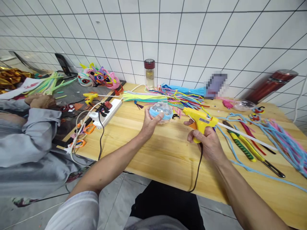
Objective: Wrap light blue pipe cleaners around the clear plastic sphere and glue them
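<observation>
My left hand point(151, 123) grips a clear plastic ball point(163, 107) banded with light blue pipe cleaner, holding it just over the wooden table. In my right hand point(207, 140) is a yellow glue gun point(200, 119), its nozzle turned left towards the ball but apart from it. A long white glue stick point(247, 136) juts out of the gun's back, and a black cord hangs from its handle. Behind the ball lie bundled pipe cleaners point(144, 97) in yellow, pink, blue and other colours.
Green-handled pliers point(242, 147) and loose blue pipe cleaners lie right. A power strip point(107, 113) with cords stands left, near a second glue gun point(90, 97). A glass bottle point(150, 75) and a red thermos point(273, 84) stand behind. At far left another person's hands point(42, 100) work near colourful figures point(99, 76).
</observation>
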Tool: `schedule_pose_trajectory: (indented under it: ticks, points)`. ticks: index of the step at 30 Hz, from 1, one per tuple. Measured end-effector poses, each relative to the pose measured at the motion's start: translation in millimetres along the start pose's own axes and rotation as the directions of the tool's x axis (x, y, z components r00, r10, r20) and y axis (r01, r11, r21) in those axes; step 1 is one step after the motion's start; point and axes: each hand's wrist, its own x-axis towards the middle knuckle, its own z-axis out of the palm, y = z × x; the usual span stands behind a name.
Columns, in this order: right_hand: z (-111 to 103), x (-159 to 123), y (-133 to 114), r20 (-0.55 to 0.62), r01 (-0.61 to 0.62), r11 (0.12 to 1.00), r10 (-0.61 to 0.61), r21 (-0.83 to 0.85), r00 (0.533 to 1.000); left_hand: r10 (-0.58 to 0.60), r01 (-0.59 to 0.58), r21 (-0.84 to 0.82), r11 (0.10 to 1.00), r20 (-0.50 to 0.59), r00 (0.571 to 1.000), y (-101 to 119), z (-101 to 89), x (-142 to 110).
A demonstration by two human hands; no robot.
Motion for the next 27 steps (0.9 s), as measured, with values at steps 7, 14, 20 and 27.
schedule_pose_trajectory:
  ticks: [7, 14, 20, 27]
  points:
    - [-9.5, -4.8, 15.4, 0.052, 0.015, 1.0, -0.014, -0.012, 0.999, -0.003, 0.001, 0.062, 0.998, 0.02, 1.0, -2.9, 0.6, -1.8]
    - [-8.2, -10.2, 24.7, 0.073, -0.009, 0.993, 0.018, -0.114, 0.997, -0.012, 0.009, 0.078, 0.997, 0.041, 0.999, -7.7, -3.5, -4.5]
    - [-7.9, -10.1, 27.9, 0.065, -0.022, 0.99, 0.031, -0.142, 0.997, -0.038, 0.032, 0.089, 0.995, 0.061, 0.997, -7.5, -2.9, -6.8]
    - [-8.5, -11.4, 29.2, 0.05, -0.05, 0.984, 0.059, -0.17, 0.997, -0.059, 0.053, 0.107, 0.993, 0.057, 0.997, -4.5, -0.5, -9.7]
